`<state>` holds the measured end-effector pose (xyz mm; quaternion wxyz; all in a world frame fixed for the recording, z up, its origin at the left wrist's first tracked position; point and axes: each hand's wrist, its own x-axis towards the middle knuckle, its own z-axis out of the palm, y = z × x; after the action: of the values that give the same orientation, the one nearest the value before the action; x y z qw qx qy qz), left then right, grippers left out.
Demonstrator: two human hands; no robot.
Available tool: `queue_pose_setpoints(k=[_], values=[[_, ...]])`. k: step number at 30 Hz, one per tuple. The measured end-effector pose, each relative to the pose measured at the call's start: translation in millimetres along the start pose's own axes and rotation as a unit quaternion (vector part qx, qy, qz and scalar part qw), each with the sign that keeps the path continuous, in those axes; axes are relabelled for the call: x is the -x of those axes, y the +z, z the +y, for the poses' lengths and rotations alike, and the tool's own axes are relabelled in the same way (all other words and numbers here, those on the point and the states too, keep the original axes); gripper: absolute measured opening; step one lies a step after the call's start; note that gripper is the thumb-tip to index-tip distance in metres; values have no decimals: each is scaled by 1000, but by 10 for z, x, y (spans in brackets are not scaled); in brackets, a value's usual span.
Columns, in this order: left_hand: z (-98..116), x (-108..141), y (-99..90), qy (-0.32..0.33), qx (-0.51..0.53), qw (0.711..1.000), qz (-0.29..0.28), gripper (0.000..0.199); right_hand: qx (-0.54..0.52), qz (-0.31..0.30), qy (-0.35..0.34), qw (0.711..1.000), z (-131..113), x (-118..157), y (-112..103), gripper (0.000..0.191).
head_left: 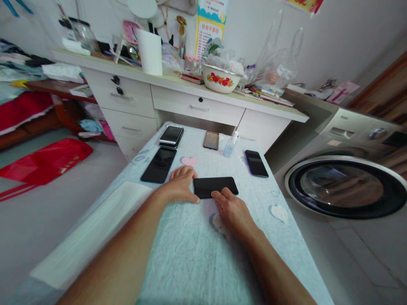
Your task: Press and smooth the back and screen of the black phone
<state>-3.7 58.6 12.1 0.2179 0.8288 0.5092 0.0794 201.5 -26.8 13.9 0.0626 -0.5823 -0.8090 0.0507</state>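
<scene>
A black smartphone [206,185] lies flat and sideways on the cloth-covered table, its dark screen up. My left hand [181,186] brackets its left end, thumb at the near corner and fingers at the far corner. Curled fingers of my right hand [230,205] grip its near edge, right of the middle; part of that edge is hidden. Just beyond my left hand is another dark phone [159,165]. Further back sit stacked phones [171,135], a brown phone case [211,140] and a clear spray bottle [231,144]. On the right lies a purple-edged phone [256,163].
A long white strip [95,233] runs along the table's left side, beneath my left forearm. Behind the table stands a white drawer desk [127,116] carrying a floral bowl [221,79] and a paper roll [150,53]. To the right is a washing machine [343,135].
</scene>
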Motion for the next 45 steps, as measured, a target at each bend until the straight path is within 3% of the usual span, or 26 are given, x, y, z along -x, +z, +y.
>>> queue_pose_setpoints(k=[12,27,45], values=[[-24,-7,19,-3,2,1000,2,64,12,-10,55,998,107,-3,-105,30],[-23,-5,11,-2,9,1000,11,63,42,26,139,989,239,-11,-44,32],[-75,-30,67,1,20,999,40,66,-3,5,24,1000,16,-14,-17,29]])
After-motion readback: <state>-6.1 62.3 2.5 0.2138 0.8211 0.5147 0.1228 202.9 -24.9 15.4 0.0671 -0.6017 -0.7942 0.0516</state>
